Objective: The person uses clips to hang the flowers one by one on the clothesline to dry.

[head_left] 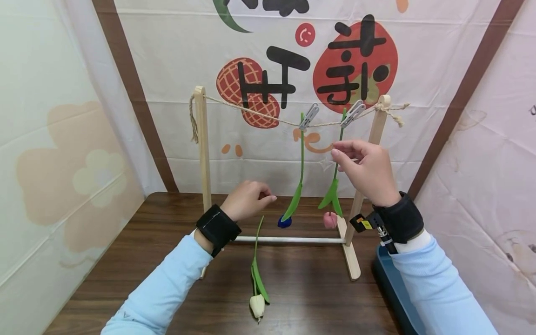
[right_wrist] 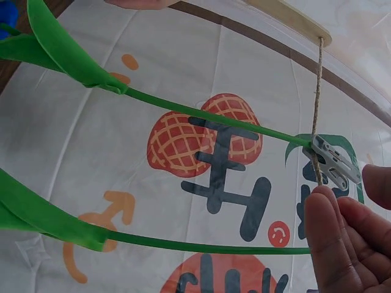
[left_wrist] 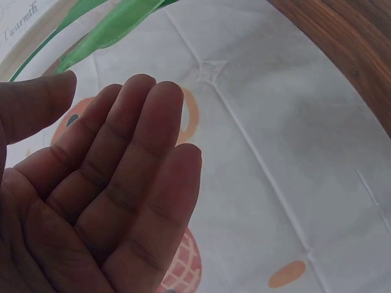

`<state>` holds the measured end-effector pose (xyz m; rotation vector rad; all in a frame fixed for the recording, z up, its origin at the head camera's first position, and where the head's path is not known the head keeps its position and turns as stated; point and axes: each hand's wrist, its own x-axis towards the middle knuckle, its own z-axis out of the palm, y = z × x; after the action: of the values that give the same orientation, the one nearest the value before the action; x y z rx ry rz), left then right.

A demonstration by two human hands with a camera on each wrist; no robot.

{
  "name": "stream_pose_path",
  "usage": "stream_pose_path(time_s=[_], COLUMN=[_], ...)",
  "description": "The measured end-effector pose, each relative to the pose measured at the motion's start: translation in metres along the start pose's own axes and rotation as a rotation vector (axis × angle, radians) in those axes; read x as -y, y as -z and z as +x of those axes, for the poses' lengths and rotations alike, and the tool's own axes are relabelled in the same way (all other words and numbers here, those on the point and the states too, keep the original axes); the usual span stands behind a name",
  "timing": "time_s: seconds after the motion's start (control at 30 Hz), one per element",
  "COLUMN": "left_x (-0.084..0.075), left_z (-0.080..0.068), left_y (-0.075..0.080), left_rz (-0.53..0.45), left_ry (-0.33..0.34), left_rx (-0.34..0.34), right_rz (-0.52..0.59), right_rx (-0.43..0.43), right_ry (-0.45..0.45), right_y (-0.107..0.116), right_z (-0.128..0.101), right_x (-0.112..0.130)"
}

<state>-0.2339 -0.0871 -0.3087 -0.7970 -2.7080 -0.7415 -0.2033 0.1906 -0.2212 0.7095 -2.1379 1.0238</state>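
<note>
— Starting at the left: our left hand (head_left: pixel 248 199) hovers in front of the wooden rack (head_left: pixel 202 149), its fingers loosely curled in the head view and lying relaxed and straight at the wrist camera, with nothing in it. Just below it the white tulip (head_left: pixel 257 279) lies flat on the brown table (head_left: pixel 125 260), not pegged.

— And on the string (head_left: pixel 251 111)?

— Two flowers hang head down. The blue tulip (head_left: pixel 285 221) is held by the left clothespin (head_left: pixel 308 116); the pink tulip (head_left: pixel 330 219) hangs from the right clothespin (head_left: pixel 353 113). Our right hand (head_left: pixel 368 170) pinches the pink tulip's green stem (right_wrist: pixel 201 246) just under that peg.

— So which step are we in?

— We judge that we're settling the second flower. Next, as we see it, the white tulip needs lifting by its stem to a bare stretch of string, and we see no spare peg for it.
</note>
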Motion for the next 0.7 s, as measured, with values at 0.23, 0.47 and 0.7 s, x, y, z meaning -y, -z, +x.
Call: stream_pose_path(time_s=[0.23,0.47,0.7], left_x=[0.009,0.014,0.018], left_z=[-0.008,-0.017,-0.025], left_y=[-0.006,-0.009,-0.012], left_rz=[0.009,-0.009,-0.017], left_ry=[0.013,0.045,0.090], left_rx=[-0.001,0.002,0.011], right_rz=[0.042,0.088,0.122], right_rx=[-0.005,-0.004,-0.014], right_ry=[-0.023,-0.068,-0.100], right_y=[-0.007,-0.012,-0.016], right_z=[-0.015,-0.031,-0.046], right_x=[-0.012,-0.023,-0.028])
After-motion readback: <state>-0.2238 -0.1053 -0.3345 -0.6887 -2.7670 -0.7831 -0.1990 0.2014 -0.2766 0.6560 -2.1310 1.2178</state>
